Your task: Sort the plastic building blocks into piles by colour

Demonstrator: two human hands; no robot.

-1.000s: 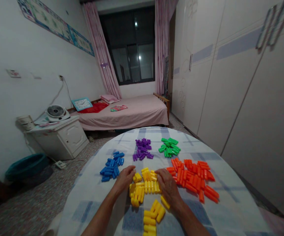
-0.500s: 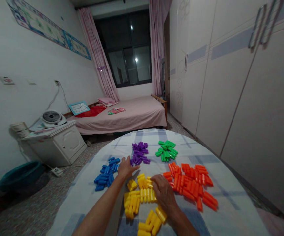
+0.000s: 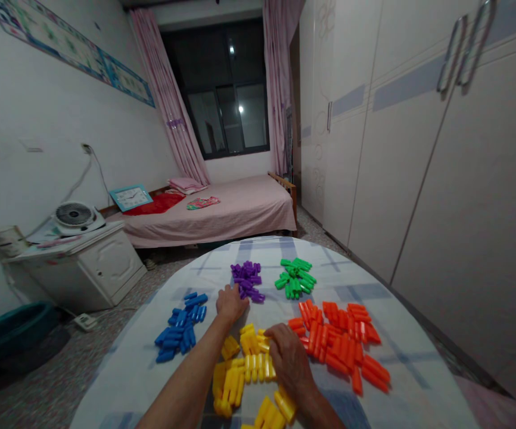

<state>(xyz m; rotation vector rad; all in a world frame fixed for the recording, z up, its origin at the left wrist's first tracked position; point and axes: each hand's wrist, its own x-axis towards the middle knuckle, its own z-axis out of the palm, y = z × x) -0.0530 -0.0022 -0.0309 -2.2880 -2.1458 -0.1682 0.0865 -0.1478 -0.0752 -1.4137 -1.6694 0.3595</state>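
On a round table under a blue-checked white cloth (image 3: 119,369) lie several piles of short plastic pegs. My left hand (image 3: 232,302) rests just below the purple pegs (image 3: 246,281), its fingertips close to them, with the blue pegs (image 3: 180,326) to its left. My right hand (image 3: 288,358) curves over the yellow pegs (image 3: 235,372), at their border with the orange pegs (image 3: 338,339). Its palm hides part of the yellow pile. Green pegs (image 3: 294,278) lie at the far side. Neither hand shows a separate peg in its grip.
Beyond the table stand a pink bed (image 3: 208,217) and a white bedside cabinet (image 3: 83,268) bearing a small fan (image 3: 74,215). A tall white wardrobe (image 3: 437,179) lines the right side. A teal basin (image 3: 8,333) and a power strip (image 3: 85,322) sit on the floor at left.
My left hand has moved forward from the yellow pegs to the edge of the purple pile. My right hand stays over the yellow pegs. The whole scene has slid left in view.
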